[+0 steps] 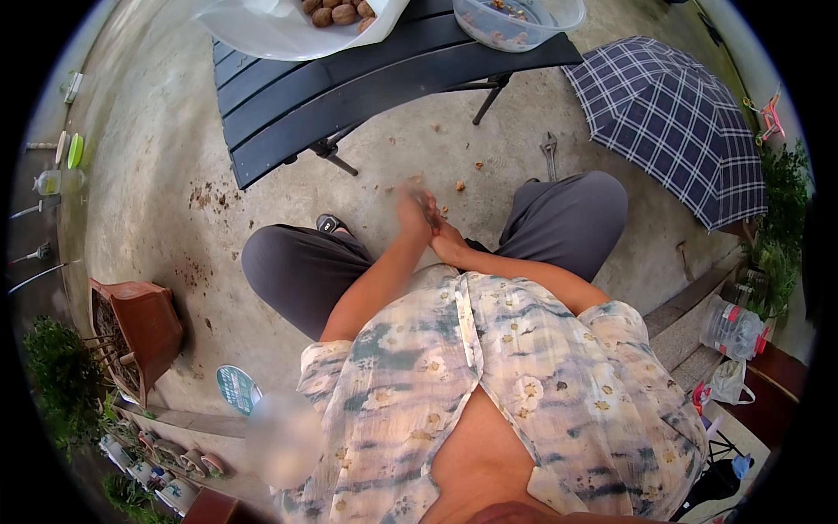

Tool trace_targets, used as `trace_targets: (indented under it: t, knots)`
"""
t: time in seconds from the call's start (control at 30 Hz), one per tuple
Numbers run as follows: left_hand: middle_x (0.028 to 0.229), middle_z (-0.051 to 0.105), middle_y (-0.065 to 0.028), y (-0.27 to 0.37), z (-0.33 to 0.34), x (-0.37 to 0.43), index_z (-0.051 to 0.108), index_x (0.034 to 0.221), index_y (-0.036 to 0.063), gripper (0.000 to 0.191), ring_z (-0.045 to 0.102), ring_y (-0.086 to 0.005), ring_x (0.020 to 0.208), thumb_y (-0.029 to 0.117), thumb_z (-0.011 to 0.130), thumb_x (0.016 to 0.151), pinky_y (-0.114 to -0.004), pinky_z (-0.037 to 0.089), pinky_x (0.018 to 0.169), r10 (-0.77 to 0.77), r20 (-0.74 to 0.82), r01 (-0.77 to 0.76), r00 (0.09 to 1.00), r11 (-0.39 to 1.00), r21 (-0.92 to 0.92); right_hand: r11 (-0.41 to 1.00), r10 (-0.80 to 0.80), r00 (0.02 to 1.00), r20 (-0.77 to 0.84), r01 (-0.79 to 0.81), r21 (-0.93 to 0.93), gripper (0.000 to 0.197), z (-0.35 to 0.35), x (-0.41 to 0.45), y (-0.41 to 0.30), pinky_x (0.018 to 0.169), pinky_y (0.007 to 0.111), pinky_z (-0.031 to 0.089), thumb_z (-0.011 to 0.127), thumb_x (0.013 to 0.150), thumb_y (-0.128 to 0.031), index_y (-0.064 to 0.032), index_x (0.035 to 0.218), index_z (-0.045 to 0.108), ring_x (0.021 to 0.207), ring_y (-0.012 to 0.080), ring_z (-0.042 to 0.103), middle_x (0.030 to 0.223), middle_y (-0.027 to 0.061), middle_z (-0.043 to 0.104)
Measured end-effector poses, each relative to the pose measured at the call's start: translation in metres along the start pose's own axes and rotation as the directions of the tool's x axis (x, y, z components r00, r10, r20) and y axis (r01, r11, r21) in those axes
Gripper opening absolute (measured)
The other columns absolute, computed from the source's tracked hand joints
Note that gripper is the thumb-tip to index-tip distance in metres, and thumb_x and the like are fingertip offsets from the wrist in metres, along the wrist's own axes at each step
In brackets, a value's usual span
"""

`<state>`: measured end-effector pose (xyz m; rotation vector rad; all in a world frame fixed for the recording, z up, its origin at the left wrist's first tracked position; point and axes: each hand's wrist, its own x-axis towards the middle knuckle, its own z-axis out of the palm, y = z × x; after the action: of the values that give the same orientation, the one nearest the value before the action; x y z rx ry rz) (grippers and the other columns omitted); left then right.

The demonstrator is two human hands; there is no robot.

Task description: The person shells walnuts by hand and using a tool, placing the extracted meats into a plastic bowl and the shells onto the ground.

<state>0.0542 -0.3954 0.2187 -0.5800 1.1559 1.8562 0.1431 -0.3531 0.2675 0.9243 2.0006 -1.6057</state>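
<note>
My left hand and my right hand meet between my knees, above the concrete floor. The two touch near the palms, and the left fingers point forward and are blurred. Whether anything lies between the palms is hidden. Ahead of them stands a dark slatted folding table. Whole walnuts rest at its far side on a white plastic sheet or bag. A clear plastic bowl near the right corner contains small walnut pieces. Bits of walnut shell are scattered on the floor just beyond my hands.
An adjustable wrench lies on the floor by my right knee. An open plaid umbrella stands to the right. On the left are dark crumbs of dirt, a terracotta planter and a round hand fan. A large plastic bottle sits near the right-hand steps.
</note>
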Motion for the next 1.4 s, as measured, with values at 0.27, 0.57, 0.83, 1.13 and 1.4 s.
trace_targets:
  t: [0.27,0.57,0.83,1.13,1.4]
  knots:
    - [0.058,0.05,-0.0077,-0.001,0.0,0.003,0.05,0.077,0.0072,0.049,0.04,-0.0192,0.044,0.05,0.033,0.094,-0.034,0.035,0.042,-0.014,0.027,0.015,1.0,0.999,-0.033,0.996,-0.025,0.998,-0.058,0.03,0.079,0.05,0.002,0.006,0.011,0.091,0.038,0.04,0.05,0.086,-0.032,-0.0041,0.127,0.043,0.111,0.0322,0.053,0.116,0.0192,0.057]
    - [0.051,0.047,-0.0078,0.007,0.003,-0.008,0.054,0.067,0.0056,0.059,0.046,-0.0205,0.046,0.052,0.029,0.094,-0.034,0.043,0.05,0.125,0.12,-0.146,0.985,0.97,0.192,0.837,-0.173,0.972,0.159,0.061,0.543,0.033,0.007,0.038,0.059,0.056,0.032,0.044,0.044,0.069,0.001,0.0009,0.102,0.051,0.068,0.0187,0.052,0.082,0.0094,0.057]
    - [0.052,0.048,-0.0066,0.008,0.004,-0.005,0.055,0.069,0.0066,0.06,0.048,-0.0201,0.047,0.056,0.03,0.092,-0.033,0.042,0.049,0.081,0.146,-0.104,0.986,0.982,0.156,0.886,-0.102,0.994,0.047,0.069,0.458,0.022,0.006,0.031,0.046,0.054,0.032,0.043,0.048,0.073,-0.004,-0.0017,0.094,0.055,0.062,0.0196,0.054,0.075,0.0085,0.058]
    - [0.057,0.048,-0.0074,0.008,0.014,-0.014,0.055,0.094,-0.0001,0.058,0.045,-0.0181,0.049,0.052,0.029,0.094,-0.033,0.043,0.05,0.074,0.191,-0.104,0.979,0.983,0.15,0.758,-0.11,0.986,0.126,0.001,0.653,0.005,0.016,0.033,0.052,0.043,0.031,0.031,0.051,0.079,-0.01,-0.0061,0.08,0.048,0.046,0.0137,0.042,0.056,0.0022,0.044]
    - [0.057,0.045,-0.0045,-0.002,-0.003,0.008,0.057,0.092,0.0039,0.059,0.039,-0.017,0.049,0.057,0.031,0.092,-0.033,0.04,0.055,0.054,0.244,-0.065,0.968,0.997,0.038,0.966,0.003,0.996,-0.084,0.019,0.258,0.019,0.015,0.015,0.039,0.058,0.038,0.046,0.045,0.082,-0.018,-0.0016,0.088,0.053,0.063,0.027,0.06,0.074,0.0148,0.058]
